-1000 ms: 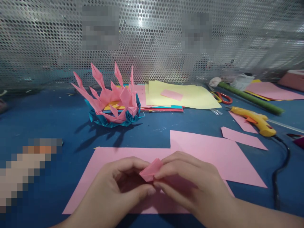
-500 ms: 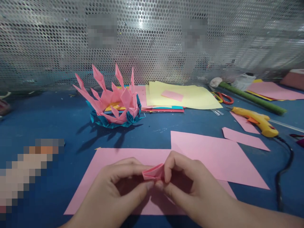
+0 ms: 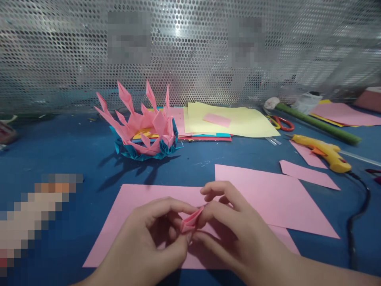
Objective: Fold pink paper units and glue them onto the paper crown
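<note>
A small folded piece of pink paper [image 3: 190, 222] is pinched between both hands, its layers open toward me in a narrow pocket. My left hand [image 3: 149, 234] grips its left end with thumb and fingers. From the other side, my right hand [image 3: 235, 226] holds the piece between thumb and index finger, its other fingers lifted and curled. Part of the paper is hidden behind the fingertips. Below the hands lies a large pink sheet [image 3: 119, 226], and a second pink sheet [image 3: 268, 194] overlaps it on the right.
A pink and blue folded-paper crown [image 3: 143, 147] stands back left. Yellow sheets [image 3: 238, 123] are stacked behind. On the right lie a yellow glue gun [image 3: 324, 151] with a black cord [image 3: 361, 206], red-handled scissors [image 3: 284, 124] and a green stem [image 3: 318, 121]. Perforated metal [image 3: 190, 71] closes off the back.
The folded paper has tilted, its right end now pointing higher. My right hand's fingers have spread and lifted, with the index finger now against the paper's side.
</note>
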### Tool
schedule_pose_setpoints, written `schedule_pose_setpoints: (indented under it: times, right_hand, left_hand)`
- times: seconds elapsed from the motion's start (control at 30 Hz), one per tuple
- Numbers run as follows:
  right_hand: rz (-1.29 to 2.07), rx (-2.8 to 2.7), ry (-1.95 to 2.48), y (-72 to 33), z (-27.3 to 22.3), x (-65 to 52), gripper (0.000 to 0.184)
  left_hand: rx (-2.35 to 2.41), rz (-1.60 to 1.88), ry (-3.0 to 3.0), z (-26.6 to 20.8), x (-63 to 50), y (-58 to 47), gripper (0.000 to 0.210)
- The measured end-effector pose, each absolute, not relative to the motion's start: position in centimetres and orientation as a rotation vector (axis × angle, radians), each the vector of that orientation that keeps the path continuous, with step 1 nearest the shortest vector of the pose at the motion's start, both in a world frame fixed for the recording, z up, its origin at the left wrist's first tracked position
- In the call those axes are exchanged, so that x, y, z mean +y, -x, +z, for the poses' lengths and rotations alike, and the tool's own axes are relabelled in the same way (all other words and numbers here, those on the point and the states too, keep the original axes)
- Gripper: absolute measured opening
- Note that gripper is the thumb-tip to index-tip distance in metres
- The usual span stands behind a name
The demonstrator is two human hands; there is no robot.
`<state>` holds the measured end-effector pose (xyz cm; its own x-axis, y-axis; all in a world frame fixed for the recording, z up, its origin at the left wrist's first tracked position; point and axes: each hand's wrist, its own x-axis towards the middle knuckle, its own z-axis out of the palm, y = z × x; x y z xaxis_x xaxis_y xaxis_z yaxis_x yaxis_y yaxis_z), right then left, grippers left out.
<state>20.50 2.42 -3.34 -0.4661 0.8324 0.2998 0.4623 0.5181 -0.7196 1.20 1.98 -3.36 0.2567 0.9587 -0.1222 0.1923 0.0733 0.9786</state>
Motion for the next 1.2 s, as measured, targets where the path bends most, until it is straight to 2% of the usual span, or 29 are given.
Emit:
schedule_pose_setpoints:
  times: [0.23,0.43,0.73,0.87,1.07,1.2]
  right_hand:
    - [0.751,-2.220,1.007,-20.5,-4.5,2.2,0.008]
    - [0.697,-2.231,1.031,-20.3,-3.8,2.1,0.008]
    - [0.312,-2.311,0.870,-20.1,-4.5,1.6,0.026]
    - [0.321,-2.332,0.876,-20.0,-4.6,1.7,0.023]
    - [0.388,-2.349,0.953,-19.9,-4.2,1.8,0.013]
    - [0.257,-2.365,0.964,-19.9,-4.2,1.8,0.021]
  left_hand:
    - [1.123,0.761,-1.369,-2.6,1.6,-1.6,0.008]
    - [1.177,0.768,-1.381,-2.3,1.5,-1.7,0.012]
    - [1.127,0.738,-1.404,-3.0,1.2,-1.3,0.015]
    - [1.104,0.696,-1.409,-3.1,1.4,-1.2,0.017]
    - [1.029,0.709,-1.406,-2.9,1.7,-1.1,0.007]
    - [1.003,0.707,-1.382,-2.7,1.9,-1.3,0.005]
